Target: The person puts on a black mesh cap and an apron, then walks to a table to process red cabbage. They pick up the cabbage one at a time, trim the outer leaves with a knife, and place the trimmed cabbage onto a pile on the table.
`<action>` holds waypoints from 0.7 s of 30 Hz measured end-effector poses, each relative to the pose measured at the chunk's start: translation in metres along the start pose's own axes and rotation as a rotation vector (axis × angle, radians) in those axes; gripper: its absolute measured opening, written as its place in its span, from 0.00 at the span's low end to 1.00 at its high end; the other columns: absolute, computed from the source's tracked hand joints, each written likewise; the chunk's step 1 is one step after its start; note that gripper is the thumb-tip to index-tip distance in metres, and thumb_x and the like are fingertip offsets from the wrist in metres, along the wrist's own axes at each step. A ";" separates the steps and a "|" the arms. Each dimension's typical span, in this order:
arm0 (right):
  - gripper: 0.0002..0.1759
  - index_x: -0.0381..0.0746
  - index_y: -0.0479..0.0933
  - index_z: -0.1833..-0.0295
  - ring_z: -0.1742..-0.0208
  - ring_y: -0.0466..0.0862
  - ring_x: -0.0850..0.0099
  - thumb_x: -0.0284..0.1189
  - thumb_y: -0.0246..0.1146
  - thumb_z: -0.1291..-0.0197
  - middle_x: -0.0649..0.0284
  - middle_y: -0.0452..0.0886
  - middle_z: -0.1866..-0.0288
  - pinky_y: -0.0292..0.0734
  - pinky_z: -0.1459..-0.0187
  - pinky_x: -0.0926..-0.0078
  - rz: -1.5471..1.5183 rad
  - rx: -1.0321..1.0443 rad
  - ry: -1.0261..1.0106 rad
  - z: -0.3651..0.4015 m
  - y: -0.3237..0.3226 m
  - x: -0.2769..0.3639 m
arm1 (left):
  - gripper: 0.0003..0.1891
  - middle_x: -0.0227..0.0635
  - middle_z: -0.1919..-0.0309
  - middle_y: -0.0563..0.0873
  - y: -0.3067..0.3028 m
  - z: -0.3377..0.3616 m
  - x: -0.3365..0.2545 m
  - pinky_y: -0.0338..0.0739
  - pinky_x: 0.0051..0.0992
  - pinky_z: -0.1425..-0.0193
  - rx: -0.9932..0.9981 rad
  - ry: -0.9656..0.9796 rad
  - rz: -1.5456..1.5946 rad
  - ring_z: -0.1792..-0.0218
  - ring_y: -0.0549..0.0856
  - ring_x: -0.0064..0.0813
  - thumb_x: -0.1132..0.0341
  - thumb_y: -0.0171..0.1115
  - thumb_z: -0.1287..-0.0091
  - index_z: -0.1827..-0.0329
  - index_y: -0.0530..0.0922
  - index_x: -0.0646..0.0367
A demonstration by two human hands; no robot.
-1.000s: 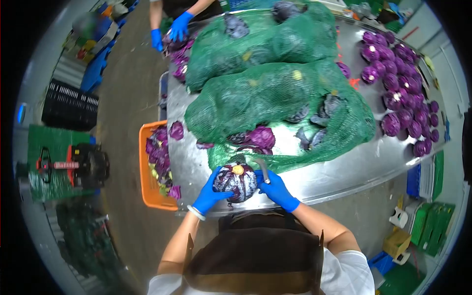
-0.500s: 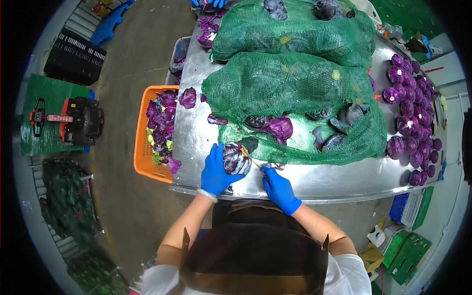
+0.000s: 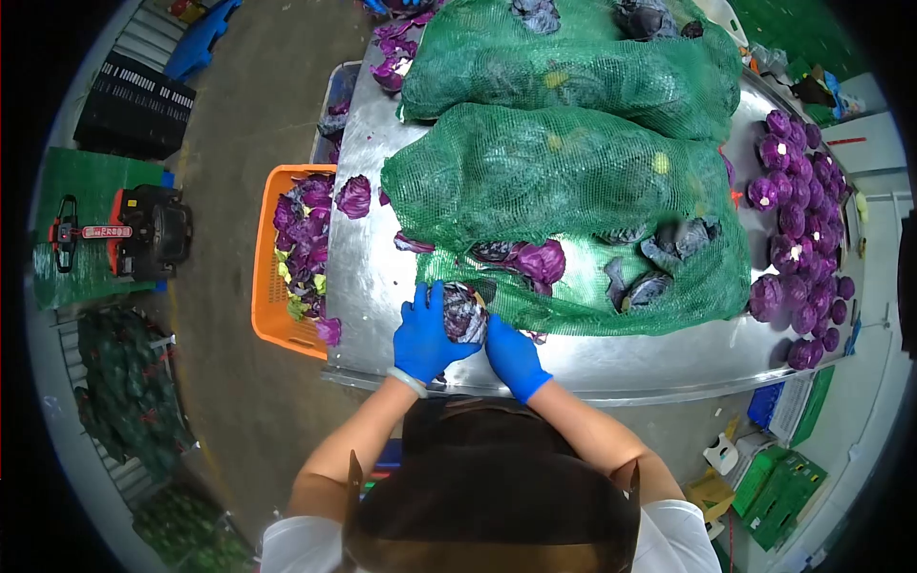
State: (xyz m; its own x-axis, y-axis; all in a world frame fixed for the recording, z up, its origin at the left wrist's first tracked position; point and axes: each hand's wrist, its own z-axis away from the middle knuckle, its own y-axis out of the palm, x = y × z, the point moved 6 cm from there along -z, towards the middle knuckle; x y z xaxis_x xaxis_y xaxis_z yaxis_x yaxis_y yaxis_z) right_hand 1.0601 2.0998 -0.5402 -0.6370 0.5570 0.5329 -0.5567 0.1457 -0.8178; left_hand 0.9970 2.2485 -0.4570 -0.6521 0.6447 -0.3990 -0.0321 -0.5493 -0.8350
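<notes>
At the near edge of the metal table (image 3: 621, 368): a purple cabbage (image 3: 464, 315) is grasped by the left hand (image 3: 423, 336)
Cabbage: is judged dense, stiff, rather heavy, with slick, tearable outer leaves; best cupped around its sides
Right hand (image 3: 516, 359): is positioned just beside the cabbage; whether anything is gripped cannot be told
Underside: is hidden
Top border: a co-worker's hand (image 3: 376, 6) is cut off

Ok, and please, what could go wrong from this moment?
The round cabbage could roll if the left grip eases. Whatever the right grip may hold is hidden, so a slip beside the cabbage might go unseen. If bumped, some loose cabbages could roll off the table's right end.
</notes>
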 end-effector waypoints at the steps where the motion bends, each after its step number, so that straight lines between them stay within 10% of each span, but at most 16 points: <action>1: 0.10 0.33 0.71 0.49 0.65 0.87 0.50 0.22 0.53 0.36 0.46 0.84 0.65 0.82 0.67 0.53 -0.010 0.044 -0.004 -0.012 -0.007 0.004 | 0.63 0.55 0.29 0.66 -0.001 -0.001 -0.004 0.80 0.50 0.41 0.023 -0.017 -0.014 0.37 0.74 0.60 0.37 0.80 0.61 0.24 0.60 0.62; 11: 0.14 0.30 0.71 0.47 0.66 0.87 0.50 0.21 0.52 0.37 0.44 0.84 0.67 0.82 0.65 0.53 0.004 0.148 0.117 0.033 -0.041 0.017 | 0.63 0.52 0.33 0.69 -0.006 -0.014 0.002 0.83 0.51 0.47 0.089 0.089 -0.063 0.44 0.80 0.57 0.33 0.79 0.64 0.24 0.62 0.56; 21: 0.10 0.34 0.70 0.51 0.68 0.85 0.45 0.25 0.52 0.34 0.43 0.83 0.67 0.79 0.67 0.48 -0.083 0.013 0.047 0.015 0.019 -0.035 | 0.62 0.58 0.29 0.66 -0.008 -0.005 0.030 0.70 0.45 0.28 0.039 0.162 0.212 0.30 0.71 0.57 0.44 0.84 0.62 0.23 0.61 0.57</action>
State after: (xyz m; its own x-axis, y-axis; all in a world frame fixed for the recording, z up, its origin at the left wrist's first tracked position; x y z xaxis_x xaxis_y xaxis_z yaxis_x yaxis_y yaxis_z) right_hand 1.0639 2.0709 -0.5716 -0.5630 0.5814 0.5873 -0.6136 0.1820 -0.7684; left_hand 0.9813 2.2747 -0.4644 -0.5174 0.5880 -0.6217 0.0607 -0.6994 -0.7121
